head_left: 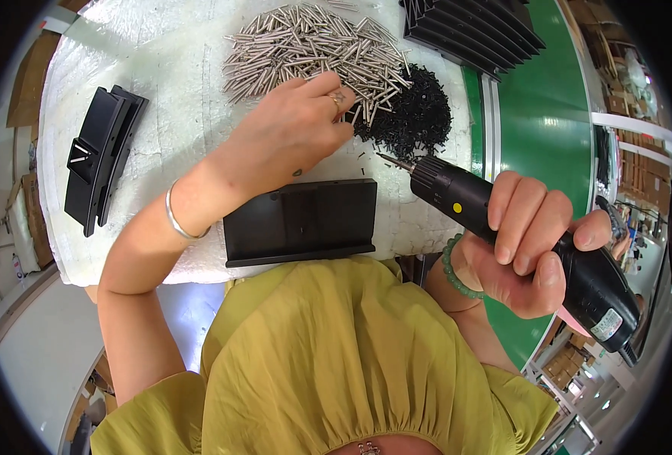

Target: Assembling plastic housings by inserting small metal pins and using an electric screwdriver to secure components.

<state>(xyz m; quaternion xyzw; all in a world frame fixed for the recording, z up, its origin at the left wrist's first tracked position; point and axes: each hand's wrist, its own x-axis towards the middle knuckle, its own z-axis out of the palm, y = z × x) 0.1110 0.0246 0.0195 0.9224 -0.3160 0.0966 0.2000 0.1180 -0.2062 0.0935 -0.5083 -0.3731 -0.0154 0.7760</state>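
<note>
My right hand (529, 235) is wrapped round a black electric screwdriver (457, 201), its bit pointing left toward the middle of the table. Over the near edge of a heap of silver metal pins (306, 45) is my left hand (294, 129), palm down with fingers curled. Its fingertips are hidden, so whatever they pinch cannot be made out. Right beside those fingers lies a pile of small black screws (416, 114). Below my left wrist, a flat black panel (306, 224) with a lipped edge lies close to my body.
Two black panels (101, 159) stand together at the left of the padded white table covering (173, 98). Several more black panels (472, 34) are stacked at the far right. A green surface (541, 106) borders the table on the right. A few loose screws lie near the pile.
</note>
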